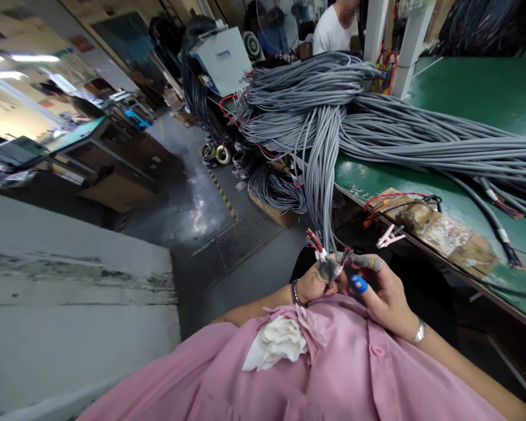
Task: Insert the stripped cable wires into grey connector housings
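Close to my body, my left hand (315, 283) is closed around the ends of grey cables (325, 199). A fan of thin coloured wires (314, 240) sticks up from a white-banded end above that hand. A second bunch of wires (344, 255) points toward my right hand (390, 298). The right index finger, in a grey finger cover, reaches to this bunch. My right thumb wears a blue cover (359, 284) and is apart from the index fingertip. The other right fingers are partly hidden. From my left hand the cables run up to a large bundle on the bench.
A thick pile of grey cables (307, 88) lies across the green bench (473, 88). Near its edge are a taped cardboard piece (469, 240) and a pink clip (390, 235). Coiled cables (276, 188) lie below. A person in a white shirt (333, 29) is behind.
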Tool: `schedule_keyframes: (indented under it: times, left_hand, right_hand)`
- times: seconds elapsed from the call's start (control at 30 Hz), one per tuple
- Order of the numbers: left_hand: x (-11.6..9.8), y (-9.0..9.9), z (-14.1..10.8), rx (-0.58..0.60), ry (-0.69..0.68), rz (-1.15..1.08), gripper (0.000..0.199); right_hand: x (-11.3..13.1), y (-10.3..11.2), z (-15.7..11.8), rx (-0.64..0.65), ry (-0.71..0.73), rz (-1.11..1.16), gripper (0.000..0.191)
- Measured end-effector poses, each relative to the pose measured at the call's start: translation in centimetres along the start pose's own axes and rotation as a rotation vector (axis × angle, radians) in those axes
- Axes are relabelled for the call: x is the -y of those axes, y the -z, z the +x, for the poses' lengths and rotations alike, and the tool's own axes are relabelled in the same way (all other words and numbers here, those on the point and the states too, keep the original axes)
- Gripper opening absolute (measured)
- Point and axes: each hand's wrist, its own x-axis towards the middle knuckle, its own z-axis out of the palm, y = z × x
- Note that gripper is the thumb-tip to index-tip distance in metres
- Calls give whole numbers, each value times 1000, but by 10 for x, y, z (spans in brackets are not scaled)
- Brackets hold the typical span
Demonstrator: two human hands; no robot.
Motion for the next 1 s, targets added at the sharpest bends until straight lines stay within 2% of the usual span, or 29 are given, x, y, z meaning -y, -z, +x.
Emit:
schedule_keyframes:
  times: [0.07,0.13,0.23,0.33,0.4,0.53,0.6,0.7,0.83,0.93,1.0]
  left_hand:
    - [-1,-2,1,-5,4,-14,80]
    - [-6,-8,2,13,-33,23,80]
    - [-16,-21,3,91,-156,95,77]
    - [-24,-30,4,187,-242,78,76]
    - [-27,-30,5,242,-270,41,80]
    - [-23,-25,6,255,-266,44,102]
    - [-20,-25,6,210,-243,64,103]
    - [-14,-29,3,62,-238,81,82]
    - [-11,-26,-1,-201,-156,146,51]
    - [-12,-17,0,-379,-155,93,45]
    - [-14,-14,4,-399,-169,57,46]
  right_hand:
    - [-4,1,0,-3,-18,-52,35]
    - [-4,3,4,98,43,-87,39]
    - [3,6,11,274,175,-55,32]
    - [8,6,12,346,187,-4,28]
    - [6,5,8,299,153,-10,27]
    - [-8,1,-4,65,5,-23,21]
    - [-12,-1,-8,-16,-124,32,18]
    - [-12,-3,-10,-75,-257,159,18]
    - [-12,0,-11,-131,-335,287,23]
    - [-16,9,-15,-181,-374,333,29]
    - [-16,15,-17,-167,-364,306,31]
